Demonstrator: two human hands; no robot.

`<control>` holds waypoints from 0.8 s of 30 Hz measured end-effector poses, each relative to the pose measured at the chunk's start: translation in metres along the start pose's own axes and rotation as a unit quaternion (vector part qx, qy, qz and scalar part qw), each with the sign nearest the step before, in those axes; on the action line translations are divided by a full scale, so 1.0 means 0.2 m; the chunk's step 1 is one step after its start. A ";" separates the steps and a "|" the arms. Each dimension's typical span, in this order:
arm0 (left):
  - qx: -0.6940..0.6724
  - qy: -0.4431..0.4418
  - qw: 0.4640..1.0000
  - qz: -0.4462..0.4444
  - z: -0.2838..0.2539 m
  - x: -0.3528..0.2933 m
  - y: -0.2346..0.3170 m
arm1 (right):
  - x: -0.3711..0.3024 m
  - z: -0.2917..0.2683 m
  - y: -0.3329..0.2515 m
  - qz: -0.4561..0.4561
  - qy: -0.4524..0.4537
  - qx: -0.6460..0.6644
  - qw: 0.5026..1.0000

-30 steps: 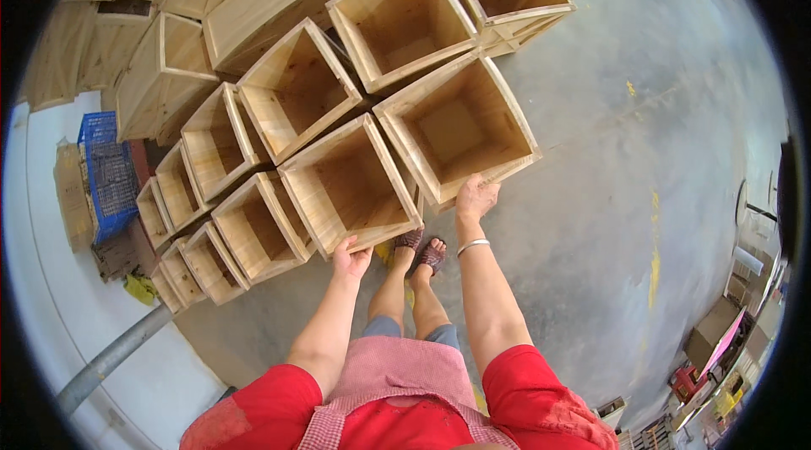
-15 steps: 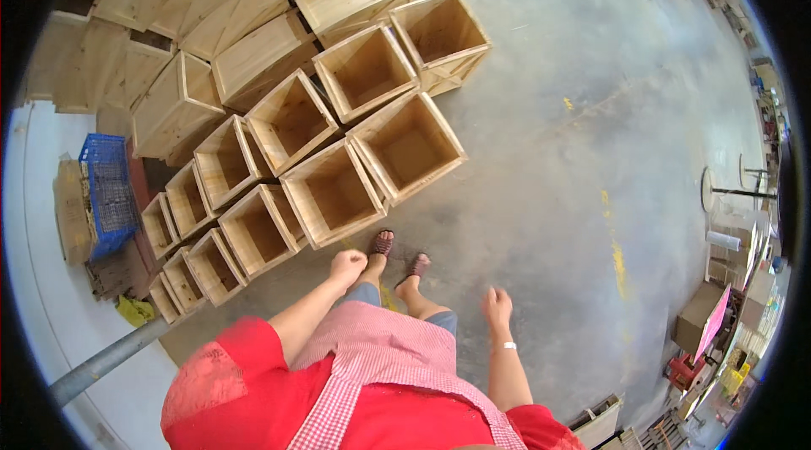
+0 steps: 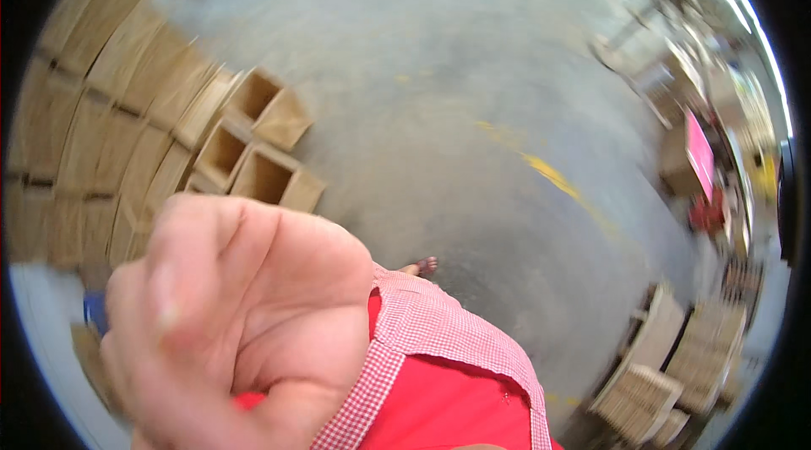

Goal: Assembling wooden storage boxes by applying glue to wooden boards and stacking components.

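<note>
My left hand (image 3: 262,289) is raised close in front of the camera, large and partly blurred, at the lower left. Its palm faces me, with no object on it. The fingers curl loosely inward and the thumb lies below them. Behind it stand wooden boxes, and the hand covers part of that stack. One open-topped wooden box (image 3: 270,180) shows just beyond its upper edge. My right hand is out of the picture. Below the hand, a red-and-white checked apron (image 3: 456,323) covers my red top.
Stacked wooden boxes (image 3: 110,112) fill the left side. Grey concrete floor (image 3: 422,129) with a worn yellow line (image 3: 549,175) spreads across the middle. A pink board (image 3: 699,154) stands by a brown box at the right. Wooden pieces (image 3: 638,399) are piled at the lower right.
My left hand has come up from beside my body to close before the camera. The view has swung right, moving the boxes leftward. My right hand has left the picture.
</note>
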State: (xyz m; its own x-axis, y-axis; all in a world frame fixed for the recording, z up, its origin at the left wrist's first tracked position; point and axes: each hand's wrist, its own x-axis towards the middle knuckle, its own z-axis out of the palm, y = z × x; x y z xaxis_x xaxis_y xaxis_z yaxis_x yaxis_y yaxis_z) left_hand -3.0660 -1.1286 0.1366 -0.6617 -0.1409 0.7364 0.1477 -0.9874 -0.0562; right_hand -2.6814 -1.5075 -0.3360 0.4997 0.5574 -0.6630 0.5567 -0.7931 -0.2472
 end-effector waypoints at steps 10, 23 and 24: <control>-0.225 -0.091 0.944 -0.222 1.01 -0.86 0.17 | 0.41 -0.18 -0.21 0.053 0.117 0.332 0.935; -0.220 -0.697 0.315 -0.605 1.82 -3.38 -0.24 | 1.05 -1.00 0.27 0.111 0.165 0.451 0.870; -0.153 -0.855 0.231 -0.439 1.59 -3.75 -0.31 | 1.08 -1.04 0.29 0.106 0.166 0.465 0.863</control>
State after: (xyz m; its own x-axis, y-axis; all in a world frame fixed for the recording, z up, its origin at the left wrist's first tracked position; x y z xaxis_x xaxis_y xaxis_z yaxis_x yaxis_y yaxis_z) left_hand -2.3455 -0.9381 -0.1980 0.9578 0.0980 -0.2701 0.2758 -0.5775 0.7684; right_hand -2.4033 -1.3819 -0.3467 0.7740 0.2932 -0.5613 -0.2663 -0.6535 -0.7085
